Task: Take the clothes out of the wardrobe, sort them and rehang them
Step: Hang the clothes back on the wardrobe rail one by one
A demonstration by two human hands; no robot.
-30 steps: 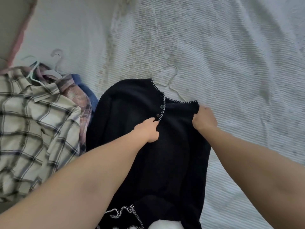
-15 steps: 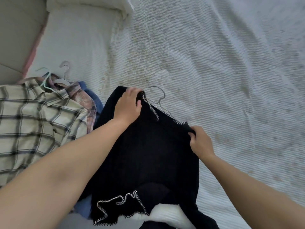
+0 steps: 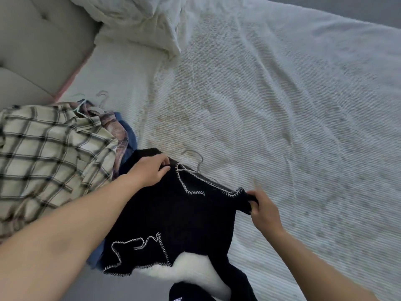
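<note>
**Both hands hold the black cardigan at its shoulders on the bed**

The left hand (image 3: 149, 170) has its fingers curled over the cardigan's left shoulder, thumb beneath the fabric edge. The right hand (image 3: 263, 210) pinches the other shoulder, fingers closed round a fold of cloth. Between them the black cardigan (image 3: 184, 218) with white blanket stitching lies on the white bedspread (image 3: 282, 105), its hem reaching the bed's near edge. A wire hanger (image 3: 195, 158) shows its hook just past the neckline. To the left lies a pile of shirts on hangers: a cream plaid shirt (image 3: 47, 153) on top, a pinkish plaid and a blue garment (image 3: 130, 135) beneath. A rumpled pillow (image 3: 141, 20) sits by the padded headboard (image 3: 39, 40).
</note>
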